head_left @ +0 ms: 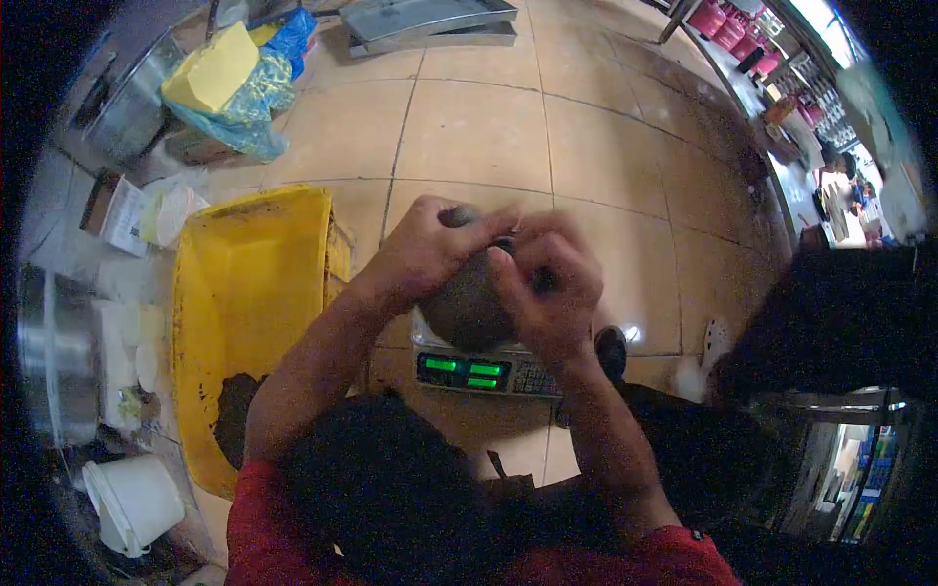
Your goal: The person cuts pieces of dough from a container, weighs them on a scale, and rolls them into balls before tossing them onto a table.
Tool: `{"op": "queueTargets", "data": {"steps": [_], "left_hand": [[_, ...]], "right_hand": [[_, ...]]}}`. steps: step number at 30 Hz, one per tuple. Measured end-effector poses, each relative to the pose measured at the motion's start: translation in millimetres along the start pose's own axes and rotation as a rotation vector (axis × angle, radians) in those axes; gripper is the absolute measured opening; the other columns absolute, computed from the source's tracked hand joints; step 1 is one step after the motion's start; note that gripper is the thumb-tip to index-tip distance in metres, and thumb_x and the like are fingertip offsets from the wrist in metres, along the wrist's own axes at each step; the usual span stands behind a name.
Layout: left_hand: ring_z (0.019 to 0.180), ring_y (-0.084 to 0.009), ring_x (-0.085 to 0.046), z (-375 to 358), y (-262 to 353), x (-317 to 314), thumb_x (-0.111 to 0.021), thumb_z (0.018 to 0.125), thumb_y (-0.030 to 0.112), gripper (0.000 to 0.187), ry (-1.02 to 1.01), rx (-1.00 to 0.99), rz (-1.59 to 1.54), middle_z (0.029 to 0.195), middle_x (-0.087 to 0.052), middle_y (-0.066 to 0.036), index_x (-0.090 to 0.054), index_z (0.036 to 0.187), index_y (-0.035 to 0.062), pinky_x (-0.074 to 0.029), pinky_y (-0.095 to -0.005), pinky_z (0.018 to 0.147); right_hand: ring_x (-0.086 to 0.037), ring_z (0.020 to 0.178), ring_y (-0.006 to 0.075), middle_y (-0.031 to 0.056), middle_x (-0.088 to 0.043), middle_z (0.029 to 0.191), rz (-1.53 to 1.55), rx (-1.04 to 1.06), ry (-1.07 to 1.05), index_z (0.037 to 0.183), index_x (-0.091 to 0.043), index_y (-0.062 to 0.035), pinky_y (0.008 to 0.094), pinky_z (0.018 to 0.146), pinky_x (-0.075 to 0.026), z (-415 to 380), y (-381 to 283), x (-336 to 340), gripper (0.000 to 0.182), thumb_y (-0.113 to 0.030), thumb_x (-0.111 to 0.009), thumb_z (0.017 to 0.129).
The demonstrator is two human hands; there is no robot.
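A dark, rounded bundle [469,305], which looks like a filled plastic bag, rests on a digital scale [489,375] with lit green digits. My left hand [430,249] is closed at the bundle's upper left, and a dark bit of it shows by the fingers. On the upper right side, my right hand [552,283] is curled with the thumb toward the bundle's top. Its fingers are partly blurred by motion. The hands almost meet over the top and hide how the neck is held.
A yellow tub [252,244] with dark material [239,415] inside stands to the left. A white bucket [135,503] is at lower left. Plastic bags [230,88] lie at upper left, metal trays [430,24] at the back. On the right, a shoe [611,352] touches the tiled floor.
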State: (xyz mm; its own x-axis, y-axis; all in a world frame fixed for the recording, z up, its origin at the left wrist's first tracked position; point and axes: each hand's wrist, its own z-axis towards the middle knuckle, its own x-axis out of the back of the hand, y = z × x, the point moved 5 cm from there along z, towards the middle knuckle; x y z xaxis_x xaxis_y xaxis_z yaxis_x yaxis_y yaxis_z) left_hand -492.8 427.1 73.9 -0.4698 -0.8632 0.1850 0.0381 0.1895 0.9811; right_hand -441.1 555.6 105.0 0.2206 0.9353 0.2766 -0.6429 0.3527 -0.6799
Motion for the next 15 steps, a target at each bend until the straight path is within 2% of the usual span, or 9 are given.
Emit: {"op": "queueTargets", "data": {"steps": [2,4,5,7,10,12,13,14,15], "left_hand": [[0.073,-0.0162,-0.059,6,-2,3,-0.063,0.081,0.045,0.046,-0.028,0.239,-0.013,0.078,-0.063,-0.007,-0.064,0.090,-0.0007,-0.047,-0.0293,0.071],[0.075,-0.0170,-0.058,11,-16,-9,-0.063,0.078,0.051,0.052,-0.136,0.010,-0.359,0.077,-0.061,-0.009,-0.061,0.089,-0.0002,-0.045,-0.0300,0.075],[0.076,-0.0168,-0.057,4,8,-21,-0.064,0.077,0.052,0.054,-0.102,-0.238,-0.262,0.076,-0.061,-0.009,-0.059,0.088,-0.0001,-0.045,-0.0297,0.076],[0.073,-0.0149,-0.057,-10,42,-28,-0.069,0.073,0.048,0.049,-0.228,-0.430,-0.161,0.073,-0.060,-0.008,-0.060,0.084,0.0012,-0.045,-0.0293,0.072],[0.067,-0.0124,-0.057,-16,52,-33,-0.079,0.067,0.034,0.035,-0.498,-0.251,-0.014,0.069,-0.061,-0.004,-0.065,0.077,0.0033,-0.047,-0.0300,0.064],[0.069,-0.0155,-0.058,-11,44,-32,-0.081,0.064,0.033,0.036,-0.354,-0.100,0.372,0.071,-0.062,-0.006,-0.064,0.075,0.0027,-0.047,-0.0314,0.065],[0.070,-0.0177,-0.059,-9,43,-30,-0.082,0.063,0.032,0.036,-0.291,-0.009,0.599,0.072,-0.062,-0.007,-0.064,0.073,0.0024,-0.047,-0.0320,0.067],[0.071,-0.0184,-0.059,-10,48,-25,-0.082,0.063,0.034,0.037,-0.162,-0.185,0.514,0.074,-0.063,-0.008,-0.064,0.073,0.0026,-0.047,-0.0314,0.067],[0.072,-0.0191,-0.059,-13,49,-21,-0.081,0.064,0.035,0.037,-0.027,-0.360,0.426,0.076,-0.063,-0.008,-0.064,0.072,0.0029,-0.047,-0.0307,0.067]], "right_hand": [[-0.052,0.057,0.0191,0.0095,-0.053,0.065,-0.125,0.023,0.027,0.063,-0.053,-0.0016,0.0305,0.052,-0.041,-4,-9,0,0.017,-0.002,-0.063,0.076],[-0.051,0.047,0.0217,0.0104,-0.051,0.060,-0.233,0.020,0.084,0.059,-0.050,-0.0027,0.0300,0.042,-0.039,-4,-15,-1,0.023,-0.004,-0.064,0.077],[-0.046,0.041,0.0217,0.0108,-0.047,0.053,-0.084,0.020,0.147,0.057,-0.048,-0.0018,0.0311,0.040,-0.036,1,-14,0,0.025,-0.002,-0.059,0.080],[-0.051,0.051,0.0225,0.0130,-0.051,0.063,-0.118,0.047,0.117,0.058,-0.048,-0.0022,0.0327,0.048,-0.040,6,-18,0,0.026,-0.007,-0.059,0.081],[-0.053,0.073,0.0248,0.0175,-0.054,0.083,-0.373,0.266,0.161,0.063,-0.049,-0.0034,0.0367,0.065,-0.042,21,-25,3,0.025,-0.015,-0.061,0.081],[-0.048,0.099,0.0254,0.0168,-0.051,0.106,-0.506,0.273,0.162,0.077,-0.051,-0.0053,0.0397,0.086,-0.036,25,-8,3,0.027,-0.031,-0.058,0.083],[-0.049,0.101,0.0253,0.0149,-0.052,0.110,-0.144,-0.078,0.180,0.087,-0.053,-0.0052,0.0395,0.088,-0.038,17,28,9,0.033,-0.038,-0.054,0.084],[-0.050,0.103,0.0252,0.0130,-0.053,0.113,0.220,-0.426,0.189,0.098,-0.055,-0.0051,0.0392,0.090,-0.039,1,64,5,0.043,-0.046,-0.049,0.085],[-0.050,0.105,0.0253,0.0120,-0.053,0.117,0.628,-0.621,0.169,0.105,-0.054,-0.0055,0.0399,0.091,-0.039,-21,80,-8,0.049,-0.049,-0.046,0.086]]}}
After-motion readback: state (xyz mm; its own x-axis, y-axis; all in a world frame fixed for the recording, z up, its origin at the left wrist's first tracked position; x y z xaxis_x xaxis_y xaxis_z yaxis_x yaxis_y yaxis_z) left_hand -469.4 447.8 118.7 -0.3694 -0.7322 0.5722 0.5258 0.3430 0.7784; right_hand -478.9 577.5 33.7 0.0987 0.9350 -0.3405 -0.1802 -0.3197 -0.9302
